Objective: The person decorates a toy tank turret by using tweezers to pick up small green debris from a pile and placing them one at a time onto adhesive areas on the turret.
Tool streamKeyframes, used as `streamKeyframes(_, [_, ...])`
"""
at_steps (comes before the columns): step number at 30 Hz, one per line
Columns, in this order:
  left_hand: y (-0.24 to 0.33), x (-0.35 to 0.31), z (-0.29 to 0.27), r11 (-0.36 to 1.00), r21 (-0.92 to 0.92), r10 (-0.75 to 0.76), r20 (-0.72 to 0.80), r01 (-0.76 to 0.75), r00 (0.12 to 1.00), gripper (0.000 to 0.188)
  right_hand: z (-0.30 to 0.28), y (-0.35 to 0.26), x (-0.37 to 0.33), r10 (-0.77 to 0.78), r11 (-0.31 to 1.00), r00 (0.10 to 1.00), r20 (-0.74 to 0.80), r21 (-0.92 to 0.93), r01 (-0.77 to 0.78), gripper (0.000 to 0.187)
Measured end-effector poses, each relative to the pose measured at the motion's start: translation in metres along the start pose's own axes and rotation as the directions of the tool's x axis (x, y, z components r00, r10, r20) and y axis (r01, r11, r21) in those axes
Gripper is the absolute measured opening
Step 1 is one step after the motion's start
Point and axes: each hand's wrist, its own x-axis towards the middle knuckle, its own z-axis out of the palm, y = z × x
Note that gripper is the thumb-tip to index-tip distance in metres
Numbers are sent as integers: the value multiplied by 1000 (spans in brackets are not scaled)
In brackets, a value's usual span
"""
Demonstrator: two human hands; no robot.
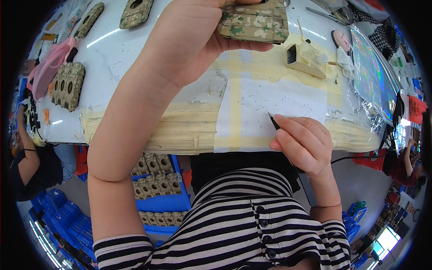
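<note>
- Striped black-and-white shirt (225,216), its cloth curving round a row of dark buttons, lies nearest
- White bench (108,58) ahead, its front edge layered with wrinkled yellowish tape (180,135), a white paper sheet (288,99) stuck down and sprinkled with small specks
- Below the edge, a blue rack (162,204) carries rows of camouflage pieces; co-workers sit at far left (33,171) and far right (407,166)
- Pink mesh basket (51,67) at the left, near a camouflage shell with three oval holes (67,85); at the right, a tape-wrapped box (307,60) and shiny iridescent film (373,67)
- Left hand (200,45) is curled round a blocky, pixel-patterned camouflage piece (254,22), raised over the bench's far side and cut off by the upper border
- Right hand (306,141) pinches a slim black pointed tool (274,123) between thumb and fingers, its tip above the paper sheet
</note>
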Motion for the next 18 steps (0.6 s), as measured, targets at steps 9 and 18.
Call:
streamKeyframes(9, [-3, 1, -4, 995, 69, 69, 119, -78, 991, 44, 0, -1, 1, 8, 1000, 1000, 16, -16, -8, 23])
streamKeyframes(18, [-6, 9, -12, 986, 137, 84, 110, -99, 990, 47, 0, -1, 2, 4, 1000, 1000, 23, -24, -4, 23])
